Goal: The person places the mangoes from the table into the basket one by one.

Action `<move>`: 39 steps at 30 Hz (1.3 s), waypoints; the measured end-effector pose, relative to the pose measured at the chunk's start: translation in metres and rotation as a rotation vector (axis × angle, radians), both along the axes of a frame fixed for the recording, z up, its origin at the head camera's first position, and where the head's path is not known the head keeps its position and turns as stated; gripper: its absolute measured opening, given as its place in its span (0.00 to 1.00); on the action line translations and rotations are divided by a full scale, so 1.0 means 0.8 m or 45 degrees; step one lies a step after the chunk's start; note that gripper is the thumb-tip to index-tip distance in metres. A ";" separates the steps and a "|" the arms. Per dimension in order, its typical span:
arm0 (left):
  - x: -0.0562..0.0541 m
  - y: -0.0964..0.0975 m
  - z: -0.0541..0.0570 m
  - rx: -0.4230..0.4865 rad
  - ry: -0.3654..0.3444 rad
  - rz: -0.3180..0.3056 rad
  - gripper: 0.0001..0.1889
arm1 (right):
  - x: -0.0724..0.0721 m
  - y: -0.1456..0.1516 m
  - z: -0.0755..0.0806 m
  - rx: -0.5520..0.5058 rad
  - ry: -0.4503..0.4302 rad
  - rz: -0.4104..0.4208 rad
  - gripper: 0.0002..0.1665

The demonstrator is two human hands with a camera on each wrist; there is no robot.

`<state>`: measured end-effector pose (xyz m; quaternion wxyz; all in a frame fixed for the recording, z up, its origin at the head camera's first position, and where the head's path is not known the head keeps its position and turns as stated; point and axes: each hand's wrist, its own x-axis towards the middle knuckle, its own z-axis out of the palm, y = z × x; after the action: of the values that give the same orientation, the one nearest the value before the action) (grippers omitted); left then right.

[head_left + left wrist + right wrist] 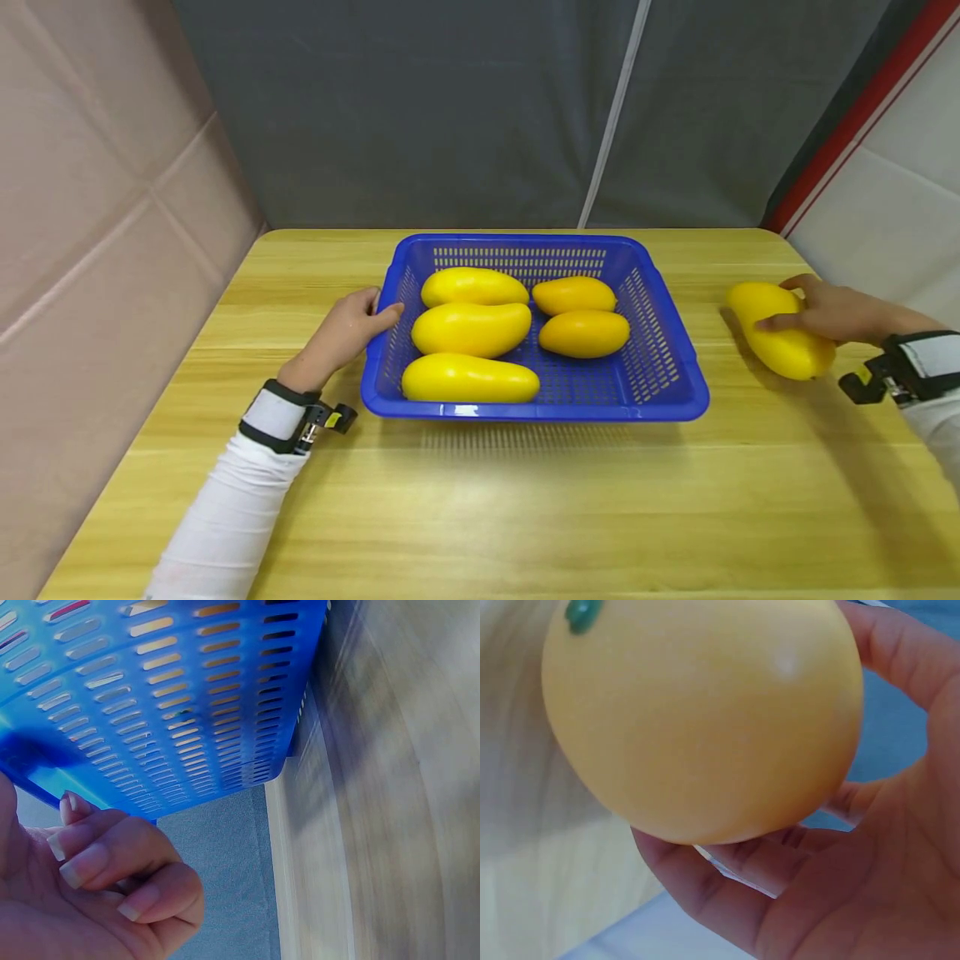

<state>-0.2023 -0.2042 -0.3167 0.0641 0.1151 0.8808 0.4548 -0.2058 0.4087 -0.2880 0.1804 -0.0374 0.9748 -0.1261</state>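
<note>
A blue plastic basket (540, 412) with slotted walls stands mid-table. Three long yellow mangoes (471, 330) lie in its left half, and two smaller orange-yellow ones (584, 334) sit to their right. My left hand (341, 329) holds the basket's left rim, thumb over the edge; the left wrist view shows its fingers (124, 859) curled under the rim outside the slotted wall. Right of the basket, my right hand (843, 312) grips a large yellow mango (787, 353) from its right side, thumb and fingers round it. A green stem spot (583, 613) shows at one end.
The wooden table (480, 517) reaches back to a dark grey curtain (420, 117). A pale padded wall (97, 208) borders the left side. At the right is a white panel (900, 200) with a red strip (855, 137).
</note>
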 end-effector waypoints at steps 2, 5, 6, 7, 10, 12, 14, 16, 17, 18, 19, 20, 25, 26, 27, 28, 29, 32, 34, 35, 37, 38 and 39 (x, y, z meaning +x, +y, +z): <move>0.000 0.000 0.000 0.000 0.000 0.001 0.17 | -0.002 -0.005 0.007 0.011 0.037 -0.004 0.55; 0.001 0.000 0.000 -0.006 0.005 0.003 0.17 | -0.005 -0.015 0.017 0.016 0.078 -0.016 0.56; 0.001 0.000 0.001 -0.009 0.006 0.004 0.17 | -0.005 -0.018 0.020 0.016 0.091 -0.016 0.56; 0.001 0.000 0.001 -0.010 0.005 0.004 0.17 | -0.006 -0.023 0.024 0.017 0.102 -0.018 0.57; 0.000 0.000 0.002 -0.020 0.009 0.008 0.17 | -0.006 -0.036 0.035 0.018 0.140 -0.002 0.57; 0.000 0.001 0.002 -0.027 0.010 0.010 0.17 | -0.005 -0.045 0.042 0.008 0.170 0.014 0.56; 0.000 0.001 0.003 -0.031 0.012 0.012 0.17 | -0.004 -0.055 0.049 -0.002 0.198 0.036 0.56; 0.000 0.000 0.003 -0.034 0.018 0.009 0.17 | -0.004 -0.066 0.057 -0.015 0.232 0.068 0.55; 0.000 0.000 0.003 -0.032 0.016 0.011 0.17 | -0.004 -0.071 0.061 -0.019 0.254 0.083 0.54; 0.000 0.000 0.003 -0.030 0.016 0.011 0.17 | -0.003 -0.077 0.065 -0.018 0.278 0.101 0.54; 0.000 0.001 0.003 -0.028 0.014 0.011 0.17 | -0.003 -0.083 0.070 -0.017 0.301 0.119 0.53; 0.001 0.001 0.003 -0.028 0.013 0.011 0.17 | -0.001 -0.088 0.074 -0.015 0.325 0.137 0.53; 0.002 0.002 0.003 -0.013 -0.001 0.005 0.17 | 0.006 -0.114 0.091 0.013 0.430 0.217 0.52; 0.002 0.001 0.003 -0.009 -0.002 0.003 0.17 | 0.007 -0.118 0.094 0.017 0.445 0.230 0.52; 0.002 0.001 0.003 -0.004 -0.004 0.001 0.17 | 0.009 -0.123 0.096 0.020 0.458 0.242 0.52; 0.002 0.002 0.003 -0.001 -0.004 0.001 0.17 | 0.011 -0.127 0.098 0.021 0.467 0.250 0.52; 0.001 0.001 0.002 -0.001 -0.003 -0.001 0.17 | 0.013 -0.131 0.100 0.021 0.483 0.262 0.52; 0.001 0.001 0.002 -0.002 -0.001 -0.001 0.17 | 0.019 -0.146 0.106 0.016 0.511 0.292 0.52; 0.001 0.001 0.002 -0.007 -0.001 0.002 0.17 | 0.025 -0.155 0.110 0.009 0.528 0.323 0.52; 0.001 0.001 0.003 -0.013 0.002 0.003 0.17 | 0.027 -0.160 0.111 0.005 0.540 0.344 0.52; 0.001 0.001 0.003 -0.017 0.001 0.008 0.17 | 0.032 -0.169 0.114 -0.001 0.553 0.380 0.52; 0.001 0.000 0.003 -0.020 0.002 0.007 0.17 | 0.035 -0.173 0.116 -0.006 0.564 0.400 0.52; 0.001 0.001 0.003 -0.018 0.001 0.008 0.17 | 0.037 -0.177 0.117 -0.010 0.572 0.415 0.52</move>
<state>-0.2015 -0.2038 -0.3147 0.0631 0.1122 0.8843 0.4488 -0.1762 0.2671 -0.1946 -0.0227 -0.2215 0.9709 -0.0876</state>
